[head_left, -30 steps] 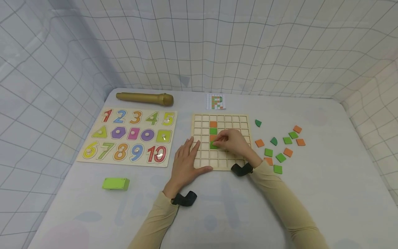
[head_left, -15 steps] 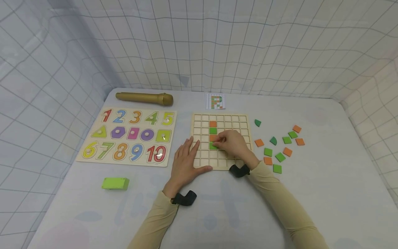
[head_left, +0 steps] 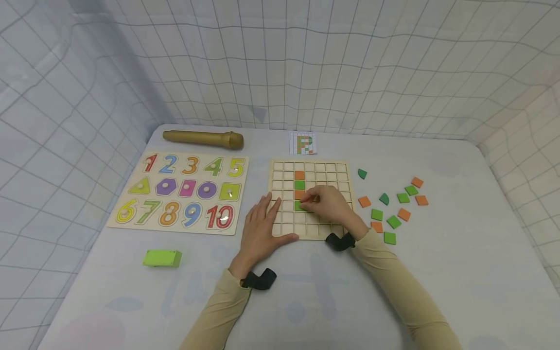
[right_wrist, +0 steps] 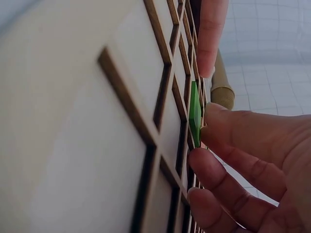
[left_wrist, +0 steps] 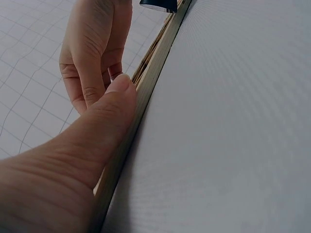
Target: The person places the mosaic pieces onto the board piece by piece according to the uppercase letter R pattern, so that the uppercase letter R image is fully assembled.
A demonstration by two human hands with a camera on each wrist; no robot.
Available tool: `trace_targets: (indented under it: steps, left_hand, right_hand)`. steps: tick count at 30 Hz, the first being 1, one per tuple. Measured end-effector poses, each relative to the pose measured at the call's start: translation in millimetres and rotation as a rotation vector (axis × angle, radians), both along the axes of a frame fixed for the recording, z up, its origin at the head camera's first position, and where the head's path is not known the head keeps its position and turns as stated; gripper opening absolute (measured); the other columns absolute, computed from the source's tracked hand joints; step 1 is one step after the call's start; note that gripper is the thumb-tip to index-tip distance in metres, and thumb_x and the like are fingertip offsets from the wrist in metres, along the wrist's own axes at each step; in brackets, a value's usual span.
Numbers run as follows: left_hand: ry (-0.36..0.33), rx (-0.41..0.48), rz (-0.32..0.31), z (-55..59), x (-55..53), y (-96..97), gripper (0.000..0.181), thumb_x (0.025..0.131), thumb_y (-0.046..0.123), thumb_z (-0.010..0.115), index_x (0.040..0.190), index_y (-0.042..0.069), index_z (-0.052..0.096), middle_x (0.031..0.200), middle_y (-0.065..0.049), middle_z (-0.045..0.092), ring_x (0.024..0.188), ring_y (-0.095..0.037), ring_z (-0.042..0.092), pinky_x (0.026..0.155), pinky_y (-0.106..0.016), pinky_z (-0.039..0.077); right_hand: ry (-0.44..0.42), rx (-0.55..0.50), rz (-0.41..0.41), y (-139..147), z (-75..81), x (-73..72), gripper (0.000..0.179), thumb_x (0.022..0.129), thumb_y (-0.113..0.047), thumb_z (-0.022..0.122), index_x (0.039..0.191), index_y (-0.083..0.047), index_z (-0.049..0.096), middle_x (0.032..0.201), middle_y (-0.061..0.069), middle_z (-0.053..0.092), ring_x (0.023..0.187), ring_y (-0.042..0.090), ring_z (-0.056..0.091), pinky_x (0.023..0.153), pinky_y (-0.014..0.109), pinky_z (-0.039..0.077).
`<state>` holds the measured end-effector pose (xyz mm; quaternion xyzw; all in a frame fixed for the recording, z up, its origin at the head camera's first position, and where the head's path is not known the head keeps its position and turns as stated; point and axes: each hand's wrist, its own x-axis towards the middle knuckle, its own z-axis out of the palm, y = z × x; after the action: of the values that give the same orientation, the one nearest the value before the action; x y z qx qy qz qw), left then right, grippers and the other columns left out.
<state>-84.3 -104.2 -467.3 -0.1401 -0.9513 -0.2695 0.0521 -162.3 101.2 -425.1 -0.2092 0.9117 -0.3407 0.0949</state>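
Note:
A wooden grid board (head_left: 286,228) lies flat on the table in the head view. One column holds an orange tile (head_left: 299,175), a green tile (head_left: 299,184) and another orange tile (head_left: 299,194). Just below them, my right hand (head_left: 327,203) has its curled thumb and fingers at a further green square tile (right_wrist: 195,114), which sits slightly tilted at its cell in the right wrist view. My left hand (head_left: 260,228) rests spread on the board's left side, its thumb (left_wrist: 114,104) against the near edge. Part of the board is hidden under my right hand.
Right of the board lie loose orange and green squares (head_left: 377,214) and dark green quarter-circles (head_left: 362,173). A pattern card (head_left: 303,143) is behind the board. To the left are a number puzzle (head_left: 179,189), a gold microphone (head_left: 203,138) and a green block (head_left: 162,258).
My right hand stays at the same green tile, with its fingers shifting only slightly. The left hand keeps its place on the board.

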Motion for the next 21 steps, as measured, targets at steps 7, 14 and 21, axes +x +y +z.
trace_targets:
  steps: [7, 14, 21]
  left_hand:
    - [-0.013, -0.002, 0.003, 0.6, 0.8, 0.6, 0.099, 0.073, 0.062, 0.071, 0.148, 0.009, 0.033, 0.154, -0.014, 0.020, 0.141, -0.028, 0.014, 0.110, -0.046, 0.014]
    - [-0.015, -0.012, -0.001, 0.1, 0.1, 0.4, 0.099, 0.073, 0.062, 0.071, 0.148, 0.009, 0.033, 0.154, -0.015, 0.020, 0.141, -0.029, 0.014, 0.110, -0.046, 0.014]
    - [-0.016, -0.012, -0.001, -0.5, -0.1, -0.4, 0.100, 0.073, 0.061, 0.071, 0.148, 0.009, 0.032, 0.154, -0.014, 0.019, 0.141, -0.028, 0.013, 0.111, -0.045, 0.013]
  right_hand:
    - [0.039, -0.037, 0.012, 7, -1.0, 0.1, 0.018, 0.088, -0.029, 0.070, 0.095, -0.013, 0.074, 0.078, -0.006, 0.062, 0.068, 0.012, 0.053, 0.062, 0.029, 0.044]
    - [0.179, -0.144, -0.093, 29, 3.0, -3.2, 0.022, 0.089, -0.026, 0.068, 0.101, -0.008, 0.073, 0.087, 0.002, 0.066, 0.073, 0.017, 0.056, 0.063, 0.033, 0.045]
    - [0.332, -0.174, -0.236, 56, 6.5, -3.4, 0.027, 0.089, -0.023, 0.068, 0.108, -0.003, 0.070, 0.090, 0.010, 0.066, 0.076, 0.025, 0.059, 0.060, 0.034, 0.044]
